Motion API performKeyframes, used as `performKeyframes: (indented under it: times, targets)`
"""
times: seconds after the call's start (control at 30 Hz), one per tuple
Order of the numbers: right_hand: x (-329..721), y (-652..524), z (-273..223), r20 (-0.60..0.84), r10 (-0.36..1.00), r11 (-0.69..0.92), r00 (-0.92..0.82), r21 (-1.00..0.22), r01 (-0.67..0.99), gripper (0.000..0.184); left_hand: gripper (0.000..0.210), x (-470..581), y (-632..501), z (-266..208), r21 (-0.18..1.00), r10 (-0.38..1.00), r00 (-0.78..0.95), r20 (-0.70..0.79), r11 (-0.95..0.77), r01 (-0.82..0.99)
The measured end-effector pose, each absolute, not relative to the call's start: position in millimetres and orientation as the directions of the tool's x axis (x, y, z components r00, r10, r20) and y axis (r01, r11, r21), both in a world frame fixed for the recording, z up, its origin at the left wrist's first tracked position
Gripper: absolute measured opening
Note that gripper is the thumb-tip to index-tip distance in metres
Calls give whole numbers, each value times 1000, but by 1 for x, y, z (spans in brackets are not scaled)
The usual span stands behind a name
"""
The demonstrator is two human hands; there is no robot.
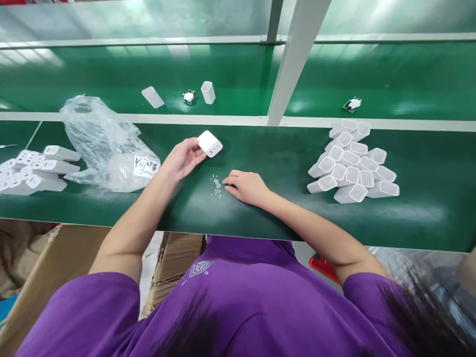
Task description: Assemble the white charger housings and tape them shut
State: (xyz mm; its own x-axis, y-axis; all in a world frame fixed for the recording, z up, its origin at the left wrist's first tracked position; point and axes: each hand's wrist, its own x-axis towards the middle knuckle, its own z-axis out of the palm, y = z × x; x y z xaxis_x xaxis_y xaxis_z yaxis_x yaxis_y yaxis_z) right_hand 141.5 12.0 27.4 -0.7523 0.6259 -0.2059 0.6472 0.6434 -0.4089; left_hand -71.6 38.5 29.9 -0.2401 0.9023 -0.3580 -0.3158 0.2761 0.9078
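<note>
My left hand (188,159) grips a white charger housing (208,142) between thumb and fingers, a little above the green table. The housing's end with the port openings faces me. On the table, my right hand (246,187) rests beside a small scatter of tiny clear pieces (216,186). Its thumb and index fingertips are close together at the edge of the scatter. Whether a piece sits between them is too small to make out.
White housings with port openings (55,166) are stacked at the left, next to a clear plastic bag (107,144). Open-ended white housings (350,158) are piled at the right. Along the conveyor (238,74) lie loose housings (152,97) and small circuit assemblies (189,97). A post (293,59) rises behind.
</note>
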Motion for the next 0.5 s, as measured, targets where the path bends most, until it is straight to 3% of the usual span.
performKeyframes:
  times: [0.2,0.37,0.5]
  targets:
    - [121,8,37,-253,580,739,-775,-239,631,32,2,-90,21,20,877,837,-341,-427,292,-381]
    - [113,0,44,-285,544,783,-789,-164,600,36,20,-84,20,24,890,891,-260,-371,262,-372]
    - [115,-1,41,-276,571,760,-773,-180,625,36,17,-71,27,32,868,904,-167,-394,306,-391]
